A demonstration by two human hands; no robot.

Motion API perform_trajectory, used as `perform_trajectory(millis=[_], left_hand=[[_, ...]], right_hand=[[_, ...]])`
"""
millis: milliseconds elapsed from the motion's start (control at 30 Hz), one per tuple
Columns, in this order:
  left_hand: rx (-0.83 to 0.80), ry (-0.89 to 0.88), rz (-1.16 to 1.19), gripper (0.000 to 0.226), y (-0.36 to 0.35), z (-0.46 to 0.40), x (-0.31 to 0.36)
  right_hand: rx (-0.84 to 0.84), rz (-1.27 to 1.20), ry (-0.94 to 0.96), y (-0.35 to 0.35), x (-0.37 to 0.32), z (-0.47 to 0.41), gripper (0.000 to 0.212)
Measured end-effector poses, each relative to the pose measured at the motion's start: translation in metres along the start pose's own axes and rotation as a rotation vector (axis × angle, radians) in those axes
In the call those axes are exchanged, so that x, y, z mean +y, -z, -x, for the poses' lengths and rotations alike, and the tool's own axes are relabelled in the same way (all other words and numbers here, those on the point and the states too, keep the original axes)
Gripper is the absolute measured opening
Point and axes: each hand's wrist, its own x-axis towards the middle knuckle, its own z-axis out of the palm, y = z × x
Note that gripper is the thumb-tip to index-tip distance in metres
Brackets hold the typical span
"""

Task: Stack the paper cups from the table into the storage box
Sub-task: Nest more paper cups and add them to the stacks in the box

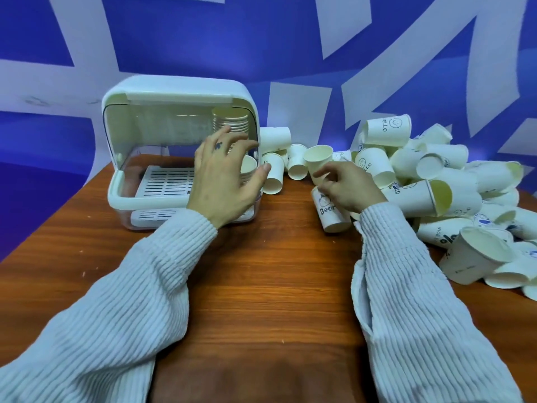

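Ribbed pale sleeves (110, 309) lead to both hands. Left hand (223, 181) hovers spread at the storage box (122, 181) opening, beside a cup stack (231, 120). Right hand (347, 186) pinches an upright cup (317, 159) (plain side showing). Loose cups (436, 181) reading "Bear" and "HELLO" crowd the surface (261, 286).

A reddish wooden table (261, 286) stands before a blue-and-white patterned wall (261, 33)
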Motion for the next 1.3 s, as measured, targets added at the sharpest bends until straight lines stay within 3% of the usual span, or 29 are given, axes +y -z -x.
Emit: perform_trajectory(millis=[100, 167, 267, 367, 467, 600, 700, 833, 967, 1033, 1167, 1300], left_hand=[[-0.091, 0.057, 0.169, 0.048, 0.004, -0.001, 0.009], [-0.174, 0.102, 0.244, 0.061, 0.006, 0.0, 0.017], [-0.327, 0.103, 0.226, 0.093, 0.007, 0.0, 0.023], [-0.32, 0.139, 0.18, 0.089, 0.011, -0.004, 0.019], [-0.181, 0.248, 0.21, 0.078, 0.024, -0.012, 0.014], [0.008, 0.311, 0.381, 0.068, 0.039, -0.023, 0.004], [0.042, 0.313, 0.398, 0.069, 0.044, -0.026, 0.0], [0.077, 0.342, 0.398, 0.071, 0.045, -0.026, -0.005], [0.077, 0.367, 0.425, 0.075, 0.045, -0.027, -0.007], [0.067, 0.37, 0.425, 0.075, 0.045, -0.026, -0.006], [0.062, 0.371, 0.412, 0.076, 0.046, -0.026, -0.006], [0.092, 0.388, 0.431, 0.076, 0.05, -0.028, -0.01]], right_hand=[[0.026, -0.502, 0.091, 0.007, -0.014, 0.005, 0.024], [0.031, -0.763, 0.195, 0.01, -0.032, 0.011, 0.021], [0.016, -0.924, 0.299, 0.003, -0.058, 0.019, 0.018], [0.046, -0.97, 0.288, -0.005, -0.069, 0.015, 0.014], [0.17, -0.784, 0.196, -0.022, -0.065, -0.001, 0.026], [-0.008, -0.031, 0.293, -0.073, -0.053, -0.016, 0.055], [-0.021, 0.251, 0.31, -0.096, -0.045, -0.02, 0.065], [0.163, 0.304, 0.215, -0.095, -0.04, -0.019, 0.061], [0.195, 0.009, 0.122, -0.095, -0.041, -0.019, 0.039], [0.234, -0.047, 0.085, -0.098, -0.041, -0.019, 0.04], [0.065, -0.056, 0.033, -0.083, -0.042, -0.019, 0.074], [-0.064, -0.013, 0.013, -0.058, -0.047, -0.016, 0.064]])
